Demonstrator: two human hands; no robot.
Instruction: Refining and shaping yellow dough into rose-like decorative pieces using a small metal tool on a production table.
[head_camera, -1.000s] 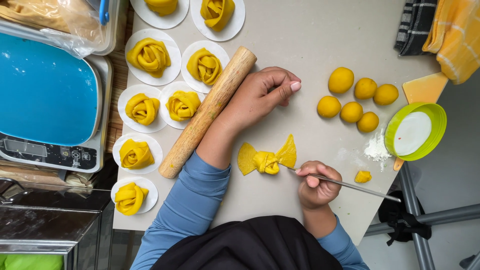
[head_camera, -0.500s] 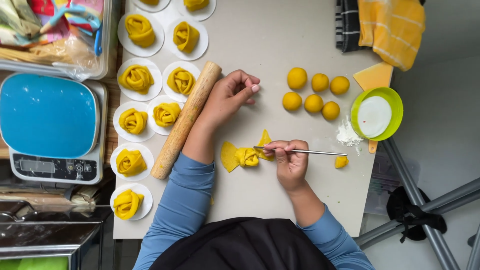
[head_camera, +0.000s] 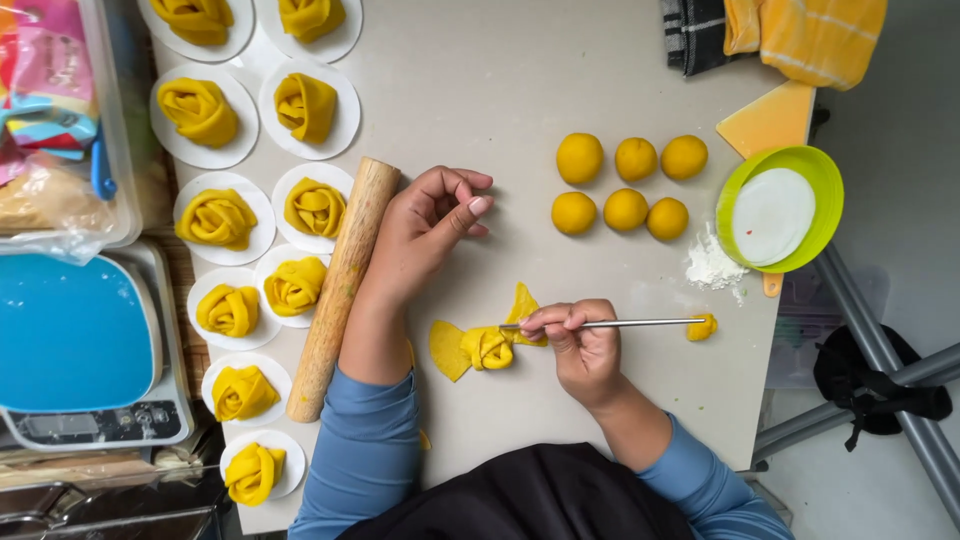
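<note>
My right hand (head_camera: 580, 350) grips a thin metal stick (head_camera: 640, 323) and holds it level, its left tip against a half-rolled yellow dough flower (head_camera: 485, 345) on the grey table (head_camera: 500, 100). Flat dough petals stick out at the flower's left and upper right. My left hand (head_camera: 430, 225) rests loosely curled on the table above the flower, holding nothing, right beside a wooden rolling pin (head_camera: 340, 285). A small yellow dough scrap (head_camera: 702, 327) lies at the stick's right end.
Several yellow dough balls (head_camera: 625, 185) sit at the upper right. Finished dough roses on white paper rounds (head_camera: 300, 210) fill the left side. A green bowl of paper rounds (head_camera: 780, 210), spilled flour (head_camera: 712, 265), a scale with a blue tray (head_camera: 80, 340), cloths (head_camera: 790, 35).
My right hand with the stick moved left onto the dough flower and stays there. The camera view has shifted; my left hand keeps its place by the rolling pin.
</note>
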